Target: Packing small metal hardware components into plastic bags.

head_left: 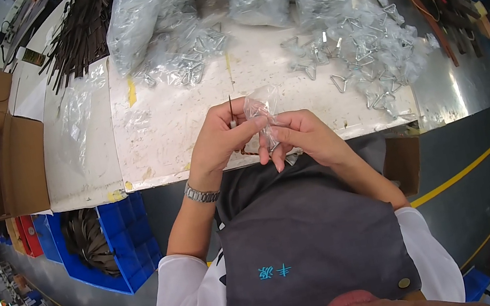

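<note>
Near the front edge of the worktable (180, 158), my two hands meet around a small clear plastic bag (262, 103). My left hand (220, 136) pinches the bag between thumb and fingers. A thin, dark pointed tool (232, 111) also sticks up from this hand; its full shape is hidden by the fingers. My right hand (309, 136) is closed on the lower part of the bag, just right of the left fingertips. Something shiny shows in the plastic there, too small to make out. Loose metal triangle rings (339, 82) lie beyond my right hand.
Large clear bags (137, 24) stand at the back, with more metal triangles (194, 70) before them. Dark strips (81, 34) lie back left, near an open cardboard box (24, 162). A blue crate (135, 238) stands below the table's left side.
</note>
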Available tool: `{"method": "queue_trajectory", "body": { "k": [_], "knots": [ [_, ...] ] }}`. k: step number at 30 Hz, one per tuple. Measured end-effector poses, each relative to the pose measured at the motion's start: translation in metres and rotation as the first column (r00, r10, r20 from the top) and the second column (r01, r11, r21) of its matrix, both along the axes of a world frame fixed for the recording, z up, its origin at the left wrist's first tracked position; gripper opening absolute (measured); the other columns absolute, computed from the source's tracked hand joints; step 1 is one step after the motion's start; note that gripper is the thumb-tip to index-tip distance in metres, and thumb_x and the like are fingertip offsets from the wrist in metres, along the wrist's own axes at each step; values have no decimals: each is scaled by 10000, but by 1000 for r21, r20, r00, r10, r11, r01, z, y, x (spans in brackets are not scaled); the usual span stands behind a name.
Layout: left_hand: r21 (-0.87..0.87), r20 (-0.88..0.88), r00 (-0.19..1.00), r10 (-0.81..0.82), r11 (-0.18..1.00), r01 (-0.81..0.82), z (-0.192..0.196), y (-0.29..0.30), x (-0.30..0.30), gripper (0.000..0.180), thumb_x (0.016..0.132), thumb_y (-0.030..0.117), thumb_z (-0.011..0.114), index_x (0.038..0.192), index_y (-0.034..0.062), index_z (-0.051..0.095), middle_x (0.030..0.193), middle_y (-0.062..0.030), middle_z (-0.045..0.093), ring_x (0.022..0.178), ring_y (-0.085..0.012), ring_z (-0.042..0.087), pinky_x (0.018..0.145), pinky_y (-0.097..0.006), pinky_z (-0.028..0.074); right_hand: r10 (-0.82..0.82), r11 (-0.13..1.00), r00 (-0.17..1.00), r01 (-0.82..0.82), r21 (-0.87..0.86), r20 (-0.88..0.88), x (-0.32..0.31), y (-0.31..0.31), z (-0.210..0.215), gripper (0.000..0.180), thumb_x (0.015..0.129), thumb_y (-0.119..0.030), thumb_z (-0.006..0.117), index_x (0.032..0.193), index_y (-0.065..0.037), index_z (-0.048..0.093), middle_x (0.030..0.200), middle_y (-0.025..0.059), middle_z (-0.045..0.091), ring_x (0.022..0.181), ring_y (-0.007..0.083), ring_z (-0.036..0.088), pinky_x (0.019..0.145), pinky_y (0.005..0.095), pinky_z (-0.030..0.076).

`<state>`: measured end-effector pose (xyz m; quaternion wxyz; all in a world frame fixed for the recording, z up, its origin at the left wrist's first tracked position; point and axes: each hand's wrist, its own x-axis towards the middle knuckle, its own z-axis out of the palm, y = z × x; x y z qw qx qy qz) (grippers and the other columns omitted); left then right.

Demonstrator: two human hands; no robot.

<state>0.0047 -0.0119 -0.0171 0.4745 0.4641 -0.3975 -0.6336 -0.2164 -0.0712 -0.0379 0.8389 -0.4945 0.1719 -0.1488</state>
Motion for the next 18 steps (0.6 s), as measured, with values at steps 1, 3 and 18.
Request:
{"method": "queue_trajectory", "body": {
  "k": [1, 3, 18],
  "knots": [
    [7, 5, 1000, 20, 1000, -20, -5, -1, -2, 154, 964, 117, 749, 1084, 23, 729, 711, 39, 633, 529, -13, 448, 479, -204, 321, 13, 998, 998, -17, -66, -56, 0, -1, 1, 442, 1134, -352, 516, 1268, 61, 601, 1091, 203, 730, 820, 237, 741, 723, 361, 624],
    [-41, -67, 997, 40, 998, -43, -9, 0, -8, 120, 961, 96, 752, 1053, 26, 721, 714, 36, 641, 541, -19, 485, 489, -198, 351, 31, 990, 999, -34, 135, 23, -2, -2, 11, 476, 1138, -367, 494, 1300, 72, 579, 1136, 214, 708, 880, 270, 737, 735, 380, 634],
    [-80, -688, 726, 16, 992, -98, -29, 6, 19, 56, 1015, 66, 631, 969, 77, 600, 797, 47, 548, 523, -26, 400, 486, -168, 325, -7, 973, 997, 25, 230, -79, -4, 7, 2, 296, 1132, -316, 534, 1046, -36, 580, 855, -13, 502, 711, 80, 494, 623, 282, 526]
  ]
}}
